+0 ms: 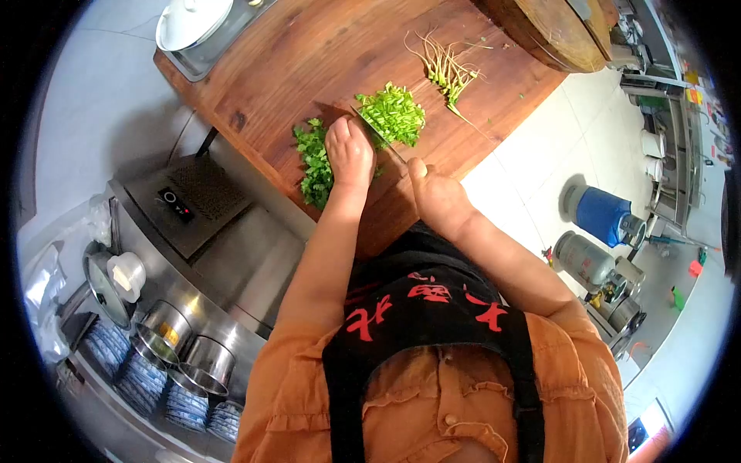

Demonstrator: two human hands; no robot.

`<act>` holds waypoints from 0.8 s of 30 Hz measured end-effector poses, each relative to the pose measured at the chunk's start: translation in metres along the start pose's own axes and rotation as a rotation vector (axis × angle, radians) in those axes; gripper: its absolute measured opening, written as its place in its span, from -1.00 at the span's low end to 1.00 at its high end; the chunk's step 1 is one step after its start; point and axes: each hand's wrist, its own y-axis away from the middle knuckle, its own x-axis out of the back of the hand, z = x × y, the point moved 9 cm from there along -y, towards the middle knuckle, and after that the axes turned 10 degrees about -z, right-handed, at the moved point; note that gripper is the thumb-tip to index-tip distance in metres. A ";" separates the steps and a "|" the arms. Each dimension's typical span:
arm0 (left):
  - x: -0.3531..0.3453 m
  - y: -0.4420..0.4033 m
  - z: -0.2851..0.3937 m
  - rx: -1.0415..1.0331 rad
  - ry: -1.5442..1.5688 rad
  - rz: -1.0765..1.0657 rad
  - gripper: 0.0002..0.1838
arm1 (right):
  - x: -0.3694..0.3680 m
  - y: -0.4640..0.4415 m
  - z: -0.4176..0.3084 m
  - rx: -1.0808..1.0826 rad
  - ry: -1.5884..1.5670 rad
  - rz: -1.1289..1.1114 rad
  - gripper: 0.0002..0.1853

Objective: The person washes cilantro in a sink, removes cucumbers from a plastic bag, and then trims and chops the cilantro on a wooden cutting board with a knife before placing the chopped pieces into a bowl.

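Observation:
My right hand is wrapped round the handle of a knife, whose blade points up and to the left. Against the blade's left side, my left hand presses down on a bunch of leafy green herbs, its fingers curled together. Chopped green stems lie in a pile just right of the blade. Farther right, a cluster of pale roots rests on the wooden table.
A round wooden block stands at the top right, a metal tray with a white lidded dish at the top left. Lower left are metal pots and stacked patterned bowls. Gas cylinders stand on the floor at right.

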 end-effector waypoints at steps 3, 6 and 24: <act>0.022 -0.004 0.009 -0.048 -0.054 -0.161 -0.85 | -0.001 0.000 0.001 -0.001 0.011 -0.021 -0.79; 0.024 -0.001 -0.001 -0.051 0.027 -0.157 -0.75 | 0.001 -0.003 0.000 -0.001 -0.002 -0.041 -0.79; 0.023 0.004 -0.015 -0.039 0.216 0.051 -0.86 | 0.003 -0.011 0.007 0.097 -0.079 0.249 -0.74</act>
